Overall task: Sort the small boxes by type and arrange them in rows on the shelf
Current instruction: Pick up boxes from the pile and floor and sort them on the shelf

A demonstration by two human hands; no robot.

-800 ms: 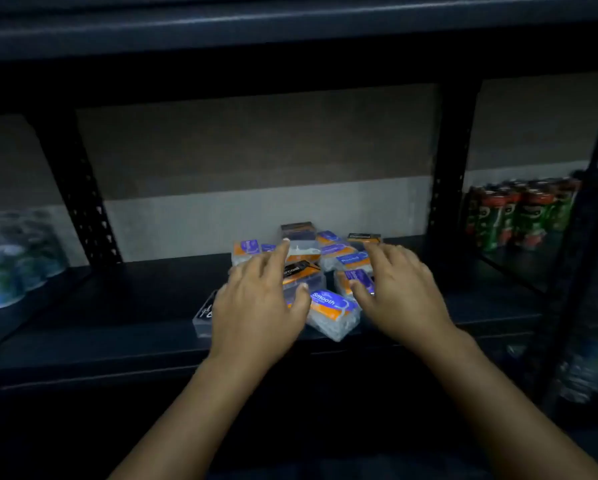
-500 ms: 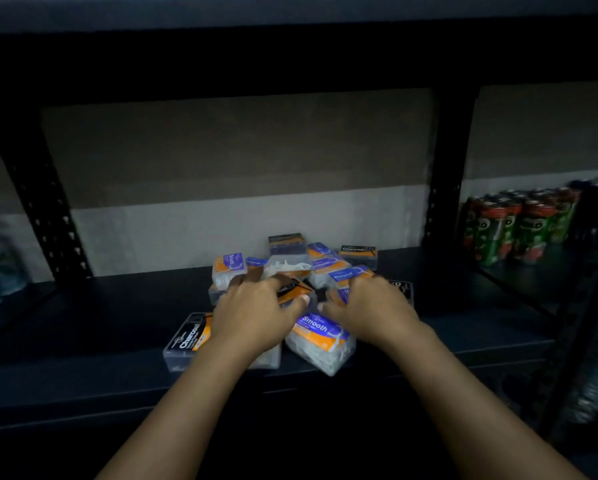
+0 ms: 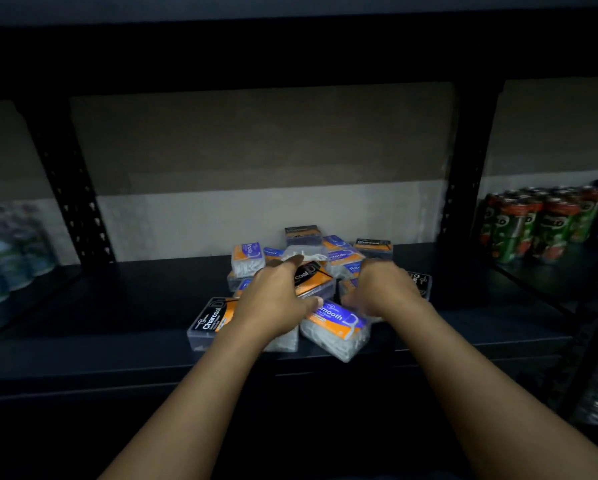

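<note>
We have both hands on the heap of floss-pick boxes mid-shelf, near its front edge. Our left hand grips a Charcoal box; our right hand's grip we cannot tell.

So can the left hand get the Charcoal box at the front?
Probably yes. The Charcoal box lies at the shelf's front edge beside the left hand, its label end uncovered; only the wrist overlaps its right end.

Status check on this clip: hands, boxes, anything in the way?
Left hand grips a Charcoal box atop the pile. Right hand curled into the boxes, hold unclear. Boxes unsorted, no rows. Shelf bare beside them.
</note>
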